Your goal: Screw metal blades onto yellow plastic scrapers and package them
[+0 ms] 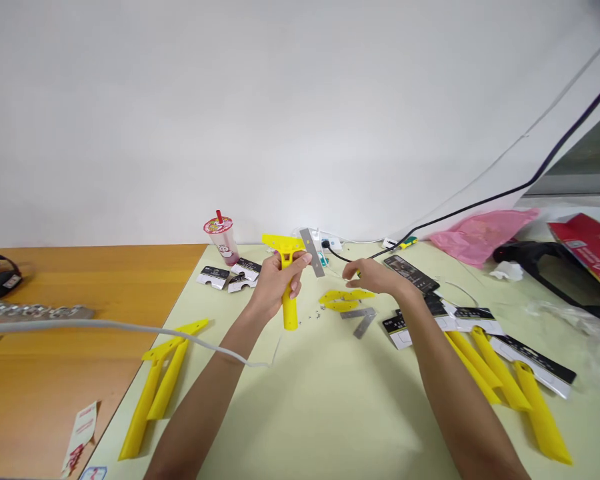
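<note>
My left hand (279, 283) is wrapped around a yellow scraper handle (290, 313), held upright with its wide head at the top. A flat grey metal blade (312, 253) stands tilted at my left thumb tip, beside the head, and seems pinched by that hand. My right hand (373, 275) hovers to the right with curled fingers; a small bit of yellow shows at them, too little to name. Below it lie several yellow plates (343, 301), two or so grey blades (364, 323) and small loose screws (317, 315).
Two assembled yellow scrapers (147, 407) lie at left, several yellow handles (537, 413) at right among black-and-white cards (535, 363). A drink cup (223, 240), a phone (411, 273), a pink bag (480, 235) and a black cable (460, 205) are towards the back. A white cable (130, 327) crosses in front.
</note>
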Demonstrator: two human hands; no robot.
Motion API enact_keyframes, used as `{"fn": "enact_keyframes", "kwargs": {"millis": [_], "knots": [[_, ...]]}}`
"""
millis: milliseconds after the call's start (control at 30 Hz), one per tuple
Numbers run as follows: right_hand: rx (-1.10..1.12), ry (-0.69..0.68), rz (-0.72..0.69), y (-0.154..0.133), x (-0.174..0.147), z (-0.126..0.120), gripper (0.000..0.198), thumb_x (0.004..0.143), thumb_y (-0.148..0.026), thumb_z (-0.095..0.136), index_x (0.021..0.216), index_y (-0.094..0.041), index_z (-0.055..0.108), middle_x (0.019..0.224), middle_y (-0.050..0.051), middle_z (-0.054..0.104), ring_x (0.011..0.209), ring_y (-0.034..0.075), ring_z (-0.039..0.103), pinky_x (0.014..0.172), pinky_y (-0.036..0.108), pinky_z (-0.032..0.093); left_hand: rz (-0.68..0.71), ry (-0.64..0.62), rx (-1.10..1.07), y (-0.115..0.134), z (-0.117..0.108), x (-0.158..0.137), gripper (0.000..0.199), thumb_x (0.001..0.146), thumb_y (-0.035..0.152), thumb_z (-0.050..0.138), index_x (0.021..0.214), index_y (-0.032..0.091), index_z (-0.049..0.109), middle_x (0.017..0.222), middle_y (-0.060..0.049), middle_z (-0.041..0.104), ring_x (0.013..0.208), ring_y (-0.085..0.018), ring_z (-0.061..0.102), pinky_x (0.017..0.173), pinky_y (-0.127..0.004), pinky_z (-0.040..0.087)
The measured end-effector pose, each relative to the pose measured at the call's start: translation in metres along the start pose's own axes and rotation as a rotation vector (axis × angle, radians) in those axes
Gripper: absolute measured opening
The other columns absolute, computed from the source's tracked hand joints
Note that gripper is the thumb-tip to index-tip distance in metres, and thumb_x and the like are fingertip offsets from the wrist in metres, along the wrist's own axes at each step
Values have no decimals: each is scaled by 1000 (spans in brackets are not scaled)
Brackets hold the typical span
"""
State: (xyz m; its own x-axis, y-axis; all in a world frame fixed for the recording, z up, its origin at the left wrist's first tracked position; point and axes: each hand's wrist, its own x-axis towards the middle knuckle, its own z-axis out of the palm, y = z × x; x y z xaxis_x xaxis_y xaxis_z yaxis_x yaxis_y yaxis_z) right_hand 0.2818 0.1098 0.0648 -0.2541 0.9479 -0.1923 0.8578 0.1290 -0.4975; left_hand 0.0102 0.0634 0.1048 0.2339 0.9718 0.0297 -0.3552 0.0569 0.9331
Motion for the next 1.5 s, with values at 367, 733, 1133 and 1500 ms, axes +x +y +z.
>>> {"fn": "enact_keyframes", "kwargs": {"millis": [367, 733, 1133, 1500], "knots": [[-124, -169, 225, 26, 23, 25, 18, 70, -10, 81, 86, -15, 73, 107, 12, 77, 67, 15, 65, 49, 21, 46, -26, -40, -11, 5, -3, -2, 44, 70, 40, 100, 87, 16, 67, 64, 7, 52, 42, -2, 35, 36, -17, 30], [101, 138, -49, -23, -31, -27, 38, 98, -49, 69, 127, -26, 62, 99, 4, 78, 63, 14, 60, 54, 25, 49, -52, -76, 48, 0, -6, -1, 40, 74, 42, 97, 88, 16, 69, 58, 8, 44, 43, -4, 35, 37, -18, 29], [763, 427, -302, -64, -67, -35, 52, 104, -66, 61, 119, -22, 83, 79, 2, 72, 42, 7, 37, 43, 28, 32, -44, -62, 98, -1, -3, 0, 45, 74, 49, 96, 88, 16, 68, 54, 9, 42, 42, -5, 35, 38, -19, 29], [415, 405, -488, -87, -42, 2, 14, 92, -36, 75, 95, -24, 81, 99, 5, 81, 91, 21, 70, 79, 32, 52, -39, -29, 29, -18, -3, 4, 46, 77, 51, 95, 87, 16, 66, 53, 10, 43, 41, -3, 33, 39, -18, 28]]}}
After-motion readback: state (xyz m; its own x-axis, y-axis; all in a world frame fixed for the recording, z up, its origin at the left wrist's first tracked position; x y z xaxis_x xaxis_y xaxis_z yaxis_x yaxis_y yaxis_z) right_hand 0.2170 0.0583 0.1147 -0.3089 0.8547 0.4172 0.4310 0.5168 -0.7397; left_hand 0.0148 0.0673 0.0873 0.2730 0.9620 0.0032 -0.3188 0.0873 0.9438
